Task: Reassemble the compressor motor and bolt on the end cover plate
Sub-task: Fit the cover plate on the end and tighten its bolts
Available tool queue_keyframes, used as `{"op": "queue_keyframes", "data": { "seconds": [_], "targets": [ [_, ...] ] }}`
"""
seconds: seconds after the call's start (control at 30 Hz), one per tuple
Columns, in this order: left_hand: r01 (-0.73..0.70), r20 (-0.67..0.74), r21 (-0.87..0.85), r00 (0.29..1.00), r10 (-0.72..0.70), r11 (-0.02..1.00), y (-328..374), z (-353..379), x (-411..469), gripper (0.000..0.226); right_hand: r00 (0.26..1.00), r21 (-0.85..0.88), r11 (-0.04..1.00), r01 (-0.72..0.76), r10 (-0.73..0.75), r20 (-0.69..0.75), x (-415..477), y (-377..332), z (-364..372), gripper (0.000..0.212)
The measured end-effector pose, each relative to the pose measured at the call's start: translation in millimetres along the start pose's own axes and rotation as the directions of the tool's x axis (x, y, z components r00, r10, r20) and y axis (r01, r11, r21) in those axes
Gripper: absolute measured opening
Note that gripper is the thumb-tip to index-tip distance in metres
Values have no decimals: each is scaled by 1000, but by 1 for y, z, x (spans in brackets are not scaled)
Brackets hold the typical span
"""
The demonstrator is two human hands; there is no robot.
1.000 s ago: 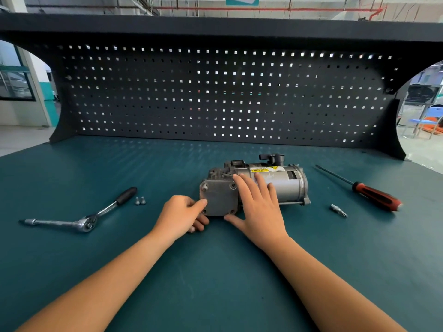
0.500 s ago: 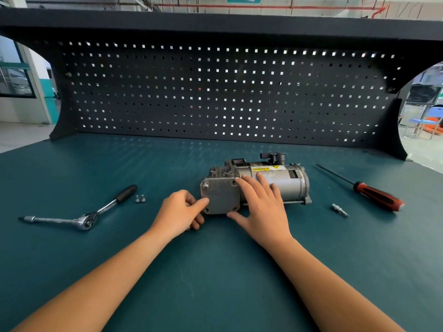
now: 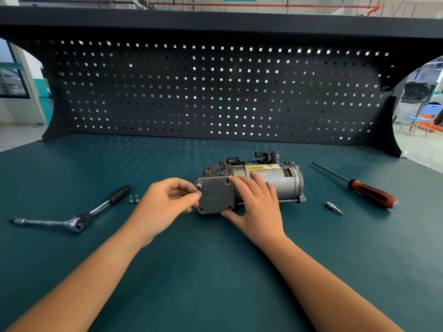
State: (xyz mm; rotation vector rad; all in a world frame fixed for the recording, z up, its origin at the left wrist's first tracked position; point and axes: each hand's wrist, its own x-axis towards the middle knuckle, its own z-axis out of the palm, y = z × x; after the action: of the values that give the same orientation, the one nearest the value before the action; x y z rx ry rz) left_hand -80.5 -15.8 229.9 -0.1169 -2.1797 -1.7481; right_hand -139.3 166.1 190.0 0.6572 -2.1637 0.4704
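Note:
The grey compressor motor (image 3: 285, 182) lies on its side on the bench, a yellow warning label on top. Its square end cover plate (image 3: 214, 197) faces me and sits against the housing. One bolt (image 3: 198, 185) stands in the plate's top-left corner hole; the other three corner holes show bare. My left hand (image 3: 165, 204) is at the plate's left edge, thumb and fingertips pinching what looks like a small bolt. My right hand (image 3: 256, 207) rests flat on the motor body, fingers straight, thumb under the plate's lower edge.
A ratchet wrench (image 3: 72, 220) lies at the left with two loose bolts (image 3: 133, 199) beside its black handle. A red-handled screwdriver (image 3: 366, 192) and a small bit (image 3: 334, 208) lie to the right of the motor. A black pegboard (image 3: 215, 92) backs the green bench.
My left hand has risen from the plate's lower left to its upper left edge and turned palm-inward with fingertips pinched. My right hand and the motor have stayed put.

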Motion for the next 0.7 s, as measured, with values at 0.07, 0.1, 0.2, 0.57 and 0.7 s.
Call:
{"op": "queue_keyframes", "data": {
  "seconds": [0.07,0.1,0.2,0.57,0.7],
  "targets": [
    [-9,8,-70,1000,10,997,2,2,-1,17,1000,4,1000,-6,6,26,0,1,0,74],
    [-22,10,-83,1000,23,996,3,4,-1,20,999,20,1000,-21,20,49,0,1,1,75],
    [-78,1,-48,997,78,996,5,10,0,25,991,79,993,-87,78,110,0,3,1,76],
    [-113,-38,77,993,116,991,-13,16,14,21,1000,-22,1000,1,-2,-4,2,2,0,69],
    [-2,-11,-201,1000,0,980,-19,6,20,15,996,47,997,-55,51,72,0,-3,-2,61]
  ]
}}
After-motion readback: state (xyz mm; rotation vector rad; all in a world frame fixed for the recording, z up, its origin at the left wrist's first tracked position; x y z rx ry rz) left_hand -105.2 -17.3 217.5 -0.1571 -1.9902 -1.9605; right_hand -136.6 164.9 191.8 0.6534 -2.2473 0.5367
